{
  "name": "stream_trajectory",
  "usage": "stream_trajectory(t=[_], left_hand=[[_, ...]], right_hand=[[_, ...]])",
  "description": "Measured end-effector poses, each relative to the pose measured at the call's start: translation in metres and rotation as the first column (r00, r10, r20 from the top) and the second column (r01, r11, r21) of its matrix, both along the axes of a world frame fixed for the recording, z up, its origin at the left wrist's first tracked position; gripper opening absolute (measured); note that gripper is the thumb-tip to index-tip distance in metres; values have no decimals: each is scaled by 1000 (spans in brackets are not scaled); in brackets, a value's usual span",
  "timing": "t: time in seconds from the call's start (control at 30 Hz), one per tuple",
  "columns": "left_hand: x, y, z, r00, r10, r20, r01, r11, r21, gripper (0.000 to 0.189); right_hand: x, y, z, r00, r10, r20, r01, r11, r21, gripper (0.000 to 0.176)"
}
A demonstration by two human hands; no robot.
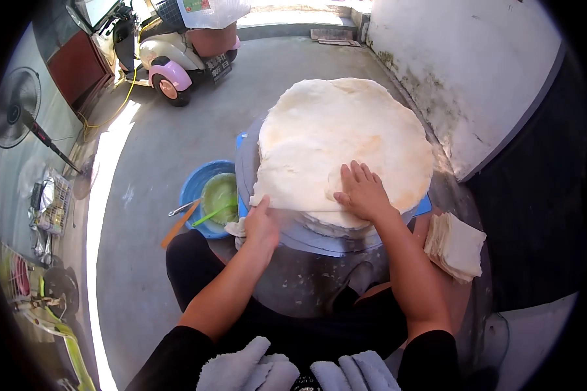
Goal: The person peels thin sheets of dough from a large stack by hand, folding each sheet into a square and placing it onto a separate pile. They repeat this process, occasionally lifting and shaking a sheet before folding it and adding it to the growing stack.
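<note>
A tall stack of large, round, thin dough sheets [339,130] lies on a round grey board [246,163] in front of me. The top sheet is pale with light brown patches, and its near edge looks folded or lifted. At the front left, my left hand [261,228] pinches the edge of that dough sheet; it is slightly blurred. My right hand [365,193] rests flat on the sheet near the front, fingers spread. A crumpled white cloth-like piece [236,228] shows beside my left wrist.
Left of the board stands a blue basin [192,186] holding a green bowl [220,190] and utensils. A stack of squarish pale sheets [455,247] sits at the right. Further off are a scooter [176,52], a fan [19,107] and a white wall [469,72].
</note>
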State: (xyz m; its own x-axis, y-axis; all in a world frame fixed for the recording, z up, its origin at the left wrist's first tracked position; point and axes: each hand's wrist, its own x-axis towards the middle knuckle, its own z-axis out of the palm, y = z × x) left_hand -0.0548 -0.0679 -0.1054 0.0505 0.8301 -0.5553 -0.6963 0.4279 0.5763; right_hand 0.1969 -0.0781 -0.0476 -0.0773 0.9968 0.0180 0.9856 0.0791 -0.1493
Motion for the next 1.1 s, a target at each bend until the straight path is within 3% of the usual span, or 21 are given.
stream_trajectory(t=[0.07, 0.1, 0.17, 0.2, 0.27, 0.33, 0.37, 0.43, 0.5, 0.57, 0.6, 0.67, 0.7, 0.77, 0.8, 0.83, 0.87, 0.9, 0.97, 1.0, 1.1], left_hand=[[1, -1, 6, 976, 172, -131, -145, 971, 191, 30], [2, -2, 11, 976, 170, -135, -143, 971, 189, 30], [6, 1, 27, 883, 290, -370, -47, 838, 544, 27], [10, 5, 35, 883, 282, -375, -38, 839, 543, 27], [21, 15, 54, 812, 273, -515, 220, 675, 704, 25], [47, 21, 82, 670, 283, -686, 425, 612, 667, 18], [61, 25, 94, 573, 352, -740, 559, 492, 667, 17], [96, 33, 92, 530, 393, -751, 713, 273, 646, 18], [120, 35, 90, 344, 459, -819, 889, 121, 441, 18], [139, 42, 71, 160, 339, -927, 979, 68, 194, 23], [142, 44, 73, 162, 338, -927, 979, 61, 194, 23], [144, 51, 77, -46, 175, -983, 999, 13, -44, 33], [142, 56, 78, -48, 171, -984, 999, 0, -49, 33], [130, 68, 77, 186, 76, -980, 977, 95, 193, 47], [126, 75, 69, 183, 70, -981, 977, 96, 190, 47], [122, 84, 57, 150, 388, -909, 973, 106, 206, 57], [120, 93, 44, 98, 663, -742, 968, 109, 225, 67], [119, 100, 37, 98, 660, -745, 968, 111, 226, 67], [123, 110, 30, -289, 459, -840, 940, 304, -157, 85], [126, 107, 31, -353, 456, -817, 921, 322, -218, 93], [129, 107, 34, -374, 396, -839, 909, 337, -246, 93]], right_hand=[[-8, -5, 1, 1000, -11, 10, 11, 999, 42, 70], [-13, -10, 5, 995, 38, -94, -34, 998, 44, 68], [-32, -24, 12, 976, 81, -202, -73, 996, 50, 67], [-47, -35, 14, 981, 116, -159, -112, 993, 30, 68], [-67, -51, 5, 983, 138, -120, -139, 990, 5, 68], [-76, -59, -11, 994, 104, -24, -94, 962, 256, 69], [-75, -59, -8, 995, 100, -25, -90, 962, 257, 69], [-73, -58, 0, 988, 128, -83, -116, 984, 132, 71], [-71, -57, -3, 982, 150, -118, -134, 982, 134, 69], [-68, -58, -4, 974, 165, -154, -145, 981, 131, 67], [-67, -60, -3, 975, 159, -155, -141, 982, 122, 67], [-62, -65, -1, 977, 143, -160, -127, 986, 106, 67], [-58, -68, 2, 975, 142, -169, -103, 970, 222, 57], [-51, -74, 18, 974, 135, -184, -69, 943, 325, 46], [-43, -71, 39, 958, 43, -282, 3, 987, 161, 34], [-34, -66, 50, 931, -61, -360, 61, 998, -12, 24], [-22, -60, 46, 919, -37, -393, 121, 974, 191, 20], [-12, -53, 45, 919, -39, -392, 120, 975, 186, 20], [11, -38, 46, 911, -232, -342, 324, 914, 244, 22], [23, -33, 44, 910, -238, -338, 330, 911, 247, 22], [43, -18, 34, 895, -409, -177, 436, 887, 152, 30]])
